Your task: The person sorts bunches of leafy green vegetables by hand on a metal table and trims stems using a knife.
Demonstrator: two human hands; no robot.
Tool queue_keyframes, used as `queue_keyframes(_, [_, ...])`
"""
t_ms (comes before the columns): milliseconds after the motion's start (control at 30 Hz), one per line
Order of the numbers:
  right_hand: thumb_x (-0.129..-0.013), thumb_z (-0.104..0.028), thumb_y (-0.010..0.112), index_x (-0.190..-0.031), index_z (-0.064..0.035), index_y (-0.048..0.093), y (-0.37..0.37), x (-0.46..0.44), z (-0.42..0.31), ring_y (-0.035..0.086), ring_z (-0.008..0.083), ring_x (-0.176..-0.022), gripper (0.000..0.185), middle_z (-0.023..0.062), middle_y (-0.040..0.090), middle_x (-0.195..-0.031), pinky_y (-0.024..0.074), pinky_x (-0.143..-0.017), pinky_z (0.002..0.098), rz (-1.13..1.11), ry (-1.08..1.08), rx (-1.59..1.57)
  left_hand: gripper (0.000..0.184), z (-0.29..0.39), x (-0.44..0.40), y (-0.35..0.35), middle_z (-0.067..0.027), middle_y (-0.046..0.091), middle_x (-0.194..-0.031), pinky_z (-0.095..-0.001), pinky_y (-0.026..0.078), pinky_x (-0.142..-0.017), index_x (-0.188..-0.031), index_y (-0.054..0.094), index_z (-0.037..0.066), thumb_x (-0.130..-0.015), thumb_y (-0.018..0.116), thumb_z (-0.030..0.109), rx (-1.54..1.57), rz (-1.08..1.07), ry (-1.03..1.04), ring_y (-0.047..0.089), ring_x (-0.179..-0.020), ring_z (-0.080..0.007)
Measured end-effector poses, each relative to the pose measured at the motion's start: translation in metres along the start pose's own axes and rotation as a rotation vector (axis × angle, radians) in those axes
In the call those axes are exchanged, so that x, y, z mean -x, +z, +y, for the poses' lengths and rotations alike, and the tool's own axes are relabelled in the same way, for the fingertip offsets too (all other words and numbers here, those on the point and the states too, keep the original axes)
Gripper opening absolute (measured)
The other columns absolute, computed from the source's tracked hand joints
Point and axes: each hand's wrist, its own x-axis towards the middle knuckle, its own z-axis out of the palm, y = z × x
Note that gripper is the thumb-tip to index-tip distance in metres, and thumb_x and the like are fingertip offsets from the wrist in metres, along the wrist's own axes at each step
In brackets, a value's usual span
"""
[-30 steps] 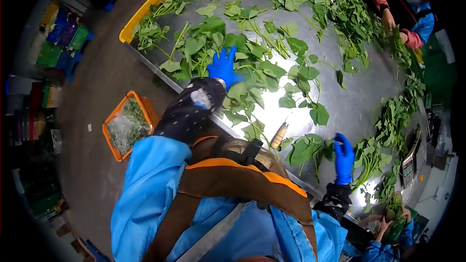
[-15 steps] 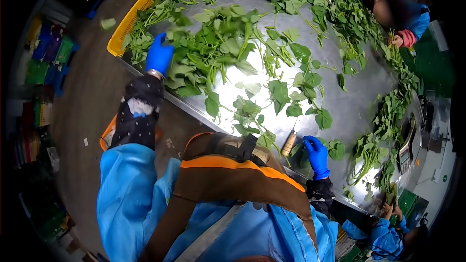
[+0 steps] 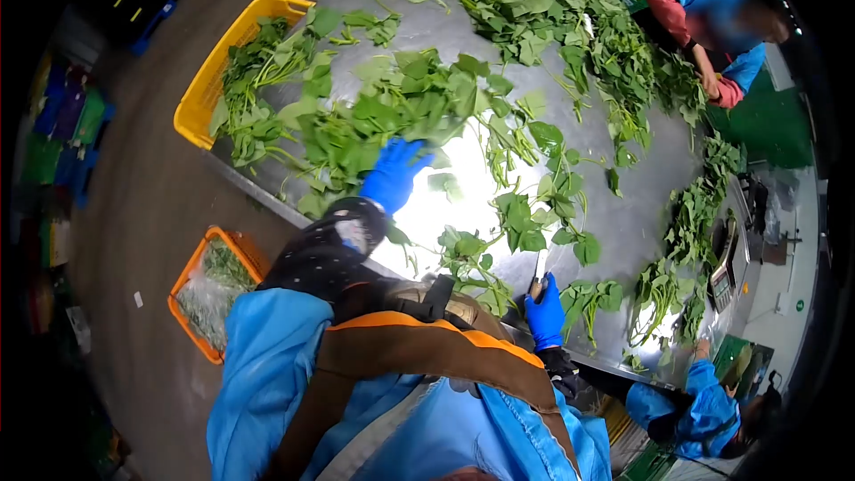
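Observation:
My left hand (image 3: 393, 175), in a blue glove, lies with spread fingers against the lower edge of a heap of leafy green stems (image 3: 383, 116) on the metal table. My right hand (image 3: 545, 313), also gloved in blue, is closed around the wooden handle of a small knife (image 3: 538, 287), whose blade points away from me. Close to the knife's left are some loose leafy stems (image 3: 476, 260). A small bunch of leaves (image 3: 592, 300) lies just right of my right hand.
A yellow crate (image 3: 194, 93) stands at the table's left end. An orange basket (image 3: 181, 289) with a plastic bag sits on the floor. Greens line the far and right sides of the metal table (image 3: 641, 200), near a scale (image 3: 723, 276). Two co-workers (image 3: 672, 0) (image 3: 704, 410) are at the right.
My left hand has moved from beside the yellow crate back right to the heap. My right hand has moved left and taken hold of the knife, which lay on the table.

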Motion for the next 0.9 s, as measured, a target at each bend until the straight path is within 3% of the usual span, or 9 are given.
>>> queue_keyframes(333, [-0.068, -0.018, 0.066, -0.124, -0.0083, 0.041, 0.011, 0.006, -0.012, 0.054, 0.0356, -0.092, 0.062, 0.0175, 0.054, -0.105, 0.0441, -0.077, 0.0415, 0.17, 0.047, -0.049, 0.036, -0.285, -0.027, -0.013, -0.0072, 0.052, -0.119, -0.048, 0.019, -0.104, -0.111, 0.056, 0.018, -0.076, 0.047, 0.021, -0.284, 0.05, -0.215, 0.039, -0.117, -0.0271])
queue_keyframes(467, [-0.069, -0.015, 0.064, -0.124, -0.0065, 0.04, 0.017, 0.007, -0.017, 0.052, 0.0373, -0.093, 0.06, 0.0201, 0.052, -0.103, 0.0419, -0.078, 0.0422, 0.255, 0.024, -0.075, 0.034, -0.408, -0.034, 0.0, -0.0093, 0.053, -0.118, -0.0465, 0.02, -0.103, -0.11, 0.058, 0.017, -0.079, 0.048, 0.024, -0.499, 0.06, -0.562, 0.042, -0.117, -0.028])
queue_keyframes(533, [-0.07, -0.015, 0.061, -0.121, -0.0054, 0.041, 0.016, 0.006, -0.023, 0.052, 0.0379, -0.091, 0.056, 0.0208, 0.052, -0.099, 0.0418, -0.077, 0.0424, 0.263, 0.044, -0.067, 0.031, -0.357, -0.059, -0.086, -0.0109, 0.057, -0.114, -0.0454, 0.027, -0.1, -0.105, 0.062, 0.016, -0.08, 0.049, 0.027, -0.325, -0.387, -0.88, 0.048, -0.112, -0.0308])
queue_keyframes(567, [-0.07, -0.014, 0.06, -0.12, -0.0047, 0.041, 0.017, 0.006, -0.022, 0.051, 0.038, -0.091, 0.055, 0.0209, 0.052, -0.099, 0.0418, -0.076, 0.0424, 0.256, 0.056, -0.071, 0.028, -0.366, -0.067, -0.082, -0.0117, 0.061, -0.107, -0.0439, 0.04, -0.088, -0.098, 0.065, 0.014, -0.08, 0.051, 0.029, -0.301, -0.45, -0.858, 0.056, -0.101, -0.03])
queue_keyframes(600, [-0.07, -0.014, 0.059, -0.119, -0.004, 0.042, 0.018, 0.005, -0.021, 0.051, 0.038, -0.09, 0.053, 0.0211, 0.051, -0.098, 0.0417, -0.076, 0.0424, 0.25, 0.065, -0.074, 0.024, -0.362, -0.071, -0.072, -0.0121, 0.063, -0.097, -0.0422, 0.048, -0.072, -0.09, 0.067, 0.012, -0.077, 0.054, 0.027, -0.275, -0.351, -0.885, 0.061, -0.089, -0.029])
queue_keyframes(733, [-0.072, -0.021, 0.062, -0.118, -0.0039, 0.041, 0.013, 0.002, -0.013, 0.053, 0.0385, -0.091, 0.053, 0.0222, 0.053, -0.101, 0.0427, -0.078, 0.0423, 0.154, 0.065, -0.105, 0.02, -0.265, -0.091, -0.075, -0.0147, 0.063, -0.083, -0.0422, 0.048, -0.064, -0.079, 0.065, 0.008, -0.074, 0.055, 0.025, 0.072, -0.049, -0.347, 0.061, -0.076, -0.031])
queue_keyframes(833, [-0.075, -0.033, 0.065, -0.116, -0.0038, 0.045, -0.019, -0.037, 0.031, 0.055, 0.033, -0.096, 0.054, 0.0206, 0.056, -0.104, 0.0427, -0.082, 0.0404, -0.49, 0.034, -0.184, 0.03, -0.217, -0.087, -0.048, -0.015, 0.057, -0.104, -0.0425, 0.038, -0.086, -0.097, 0.061, 0.008, -0.076, 0.058, 0.029, 0.14, 0.228, -0.157, 0.052, -0.099, -0.0299])
queue_keyframes(867, [-0.075, -0.037, 0.065, -0.111, -0.005, 0.053, -0.078, -0.056, -0.04, 0.056, 0.0308, -0.097, 0.049, 0.0185, 0.058, -0.105, 0.0429, -0.082, 0.0387, -0.706, -0.099, 0.092, 0.036, -0.206, -0.081, -0.038, -0.0144, 0.052, -0.115, -0.043, 0.032, -0.094, -0.105, 0.057, 0.009, -0.076, 0.059, 0.03, 0.056, 0.307, -0.077, 0.046, -0.11, -0.0292])
queue_keyframes(900, [-0.076, -0.04, 0.063, -0.114, -0.0061, 0.052, -0.09, -0.096, -0.032, 0.056, 0.031, -0.097, 0.052, 0.0174, 0.057, -0.109, 0.0428, -0.084, 0.0382, -0.914, -0.102, 0.333, 0.047, -0.203, -0.076, -0.027, -0.0135, 0.041, -0.129, -0.0454, 0.022, -0.102, -0.118, 0.05, 0.01, -0.078, 0.058, 0.032, 0.117, 0.167, -0.095, 0.034, -0.121, -0.0307])
